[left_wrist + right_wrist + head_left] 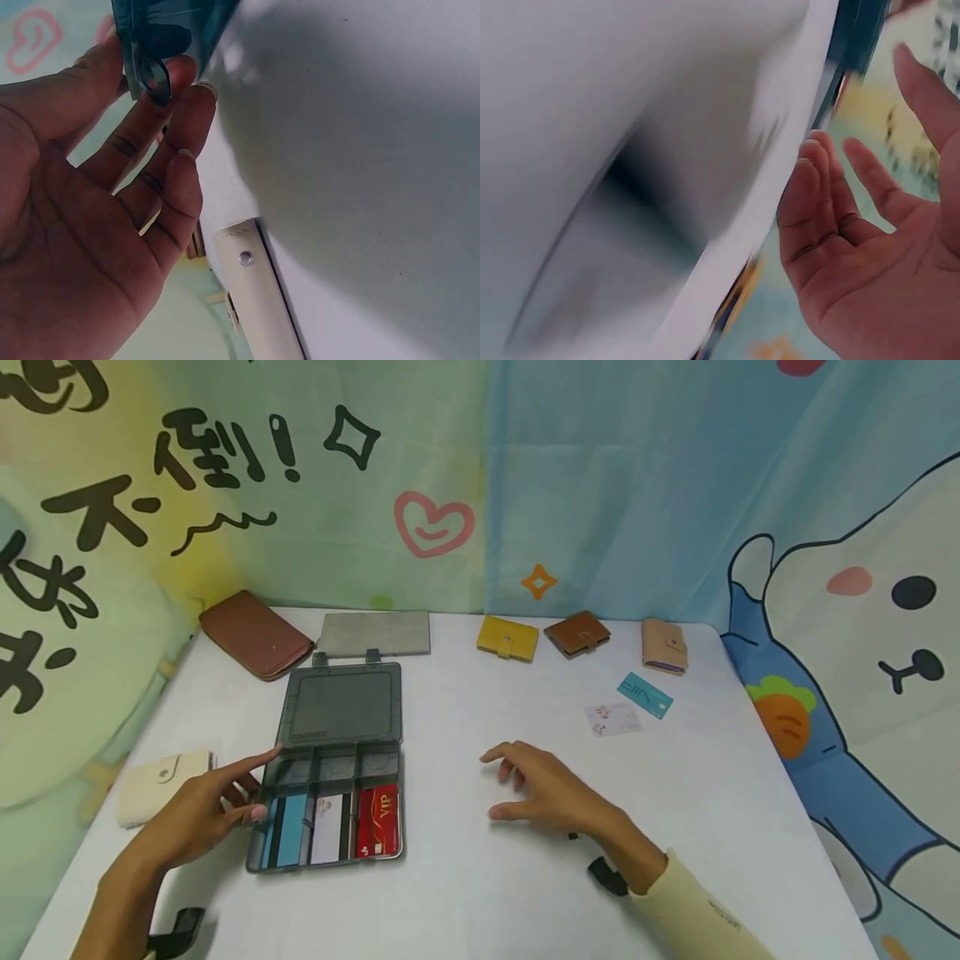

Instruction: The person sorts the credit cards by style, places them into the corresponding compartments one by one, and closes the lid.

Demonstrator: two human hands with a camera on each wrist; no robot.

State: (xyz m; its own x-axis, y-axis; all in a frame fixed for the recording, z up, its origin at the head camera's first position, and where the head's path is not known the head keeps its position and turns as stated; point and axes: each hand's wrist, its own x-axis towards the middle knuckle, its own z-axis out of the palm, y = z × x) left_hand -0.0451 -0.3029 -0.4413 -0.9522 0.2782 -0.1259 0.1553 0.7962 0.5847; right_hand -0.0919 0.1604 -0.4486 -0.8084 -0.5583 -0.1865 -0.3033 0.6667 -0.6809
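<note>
A dark clear plastic storage box [324,864] lies on the table with its lid [341,702] folded back. Its near compartments contain a blue card [291,831], a white card with a dark stripe [327,831] and a red VIP card [378,821]. My left hand [202,810] holds the box's left side, index finger by the hinge and thumb at the side wall. In the left wrist view, fingertips meet a clear loop [154,75] on the box. My right hand [543,789] hovers empty over the table, fingers loosely bent and thumb apart.
Beside my left hand is a cream wallet [165,781]. At the back lie a brown wallet [257,635], a grey one [375,633], a yellow one [507,638], a small brown one [577,634] and a tan one [664,646]. A teal card [645,694] and a pale card [612,719] lie right.
</note>
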